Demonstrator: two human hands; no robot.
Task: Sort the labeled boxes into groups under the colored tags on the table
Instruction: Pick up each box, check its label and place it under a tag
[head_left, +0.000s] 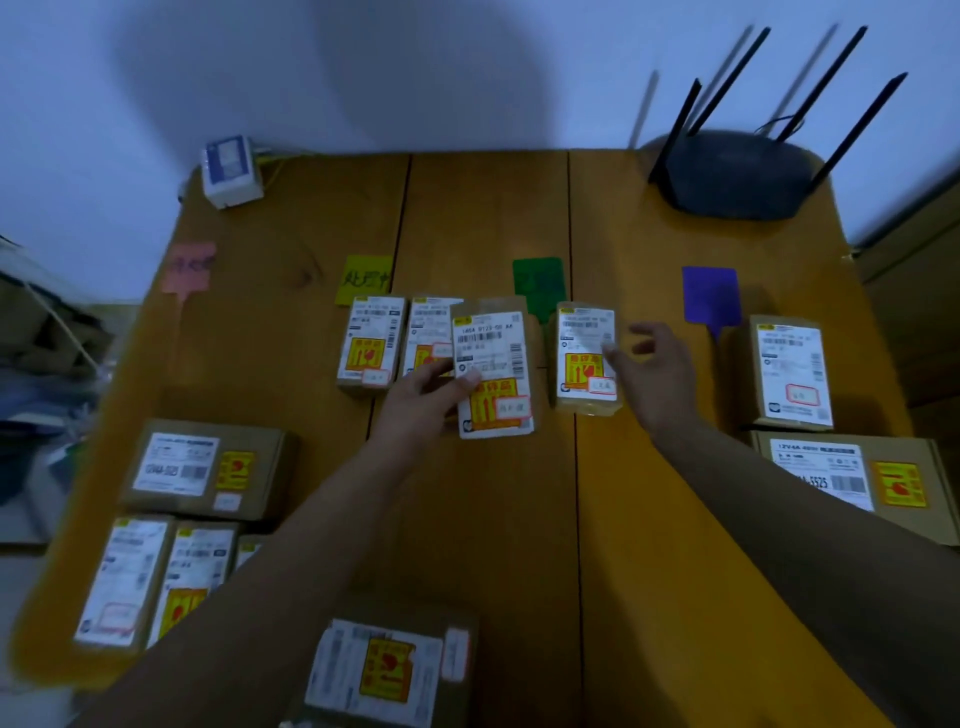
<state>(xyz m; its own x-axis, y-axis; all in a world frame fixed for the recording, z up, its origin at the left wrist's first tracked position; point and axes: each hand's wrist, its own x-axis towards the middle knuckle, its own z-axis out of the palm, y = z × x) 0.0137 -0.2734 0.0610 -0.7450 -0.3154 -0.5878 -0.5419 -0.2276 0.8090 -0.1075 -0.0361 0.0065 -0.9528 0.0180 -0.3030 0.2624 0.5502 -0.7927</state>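
Observation:
Four colored tags lie across the wooden table (488, 499): pink tag (189, 266), yellow tag (363, 278), green tag (538, 283), purple tag (711, 295). My left hand (426, 400) grips a labeled cardboard box (493, 371) by its left edge, between the yellow and green tags. Two labeled boxes (370, 343) stand side by side under the yellow tag. Under the green tag sits another box (587, 358); my right hand (654, 369) hovers at its right edge, fingers loosely spread. One box (792, 371) rests right of the purple tag.
Unsorted boxes lie at the front left (208, 470), (124, 582), at the front centre (387, 670) and at the right edge (852, 478). A black router (737, 174) with antennas stands at the back right, a small white device (231, 171) at the back left.

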